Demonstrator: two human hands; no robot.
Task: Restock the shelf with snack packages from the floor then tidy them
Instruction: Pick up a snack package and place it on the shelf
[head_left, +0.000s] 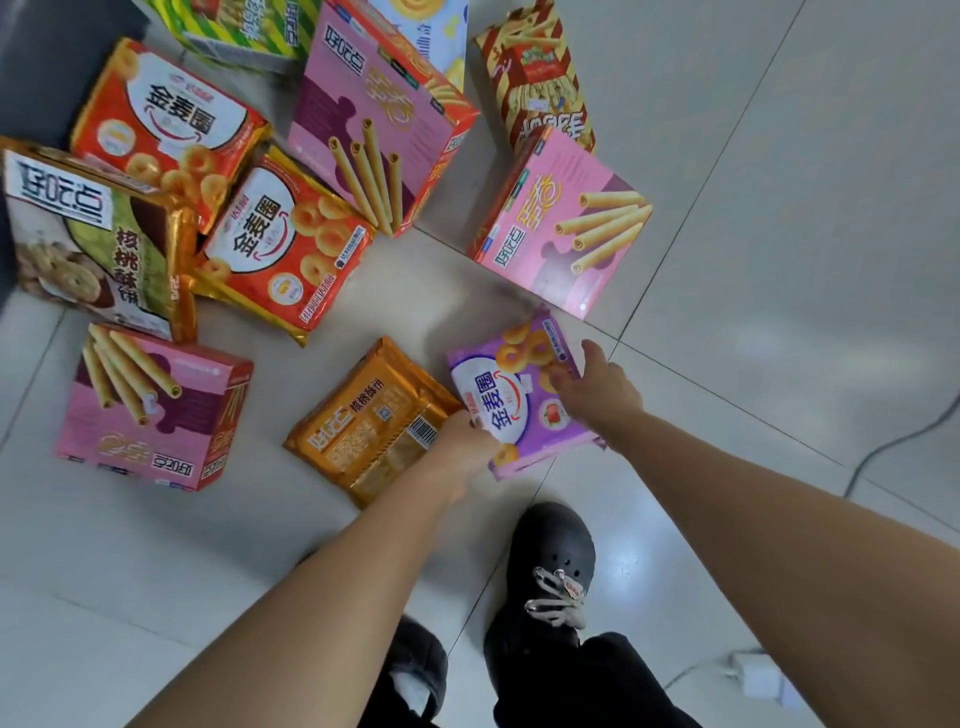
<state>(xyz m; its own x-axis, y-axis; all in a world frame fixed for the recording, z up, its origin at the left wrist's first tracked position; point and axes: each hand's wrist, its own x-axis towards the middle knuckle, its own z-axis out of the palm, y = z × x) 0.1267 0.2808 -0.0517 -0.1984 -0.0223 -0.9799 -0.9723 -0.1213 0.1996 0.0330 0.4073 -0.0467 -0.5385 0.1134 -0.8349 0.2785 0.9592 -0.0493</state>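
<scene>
1. A purple plastic ring-snack bag (519, 410) lies on the pale tiled floor (779, 234), just ahead of the person's feet, with both hands on it.
2. The left hand (467, 441) is curled round the bag's near-left edge. Its fingertips are tucked out of sight, and the picture is blurred there.
3. The right hand (597, 387) clamps the bag's far-right edge, with fingers across the printed face and the thumb at the rim.
4. An orange foil biscuit packet (363, 426) lies just to the left of the purple bag, touching the left hand.
5. A pink cardboard egg-roll box (561, 223) sits near the right hand on its far side. A second pink box (156, 410) lies well to the left, and a third pink box (384, 114) lies farther back.
6. Two red-orange ring-snack bags (285, 244) overlap at the left. A gold-edged walnut-biscuit bag (93, 234) lies beside them, touching the nearer one.
7. The top edge of the picture cuts off a red-and-yellow striped box (535, 78), a green-and-yellow striped box (244, 31) and a pale blue box (431, 26).
8. Black clog shoes (550, 551) stand below the arms. A grey cable (904, 441) and a white adapter (758, 675) lie at the right.
9. A dark surface (31, 62) fills the upper-left corner, and what it is cannot be made out.
</scene>
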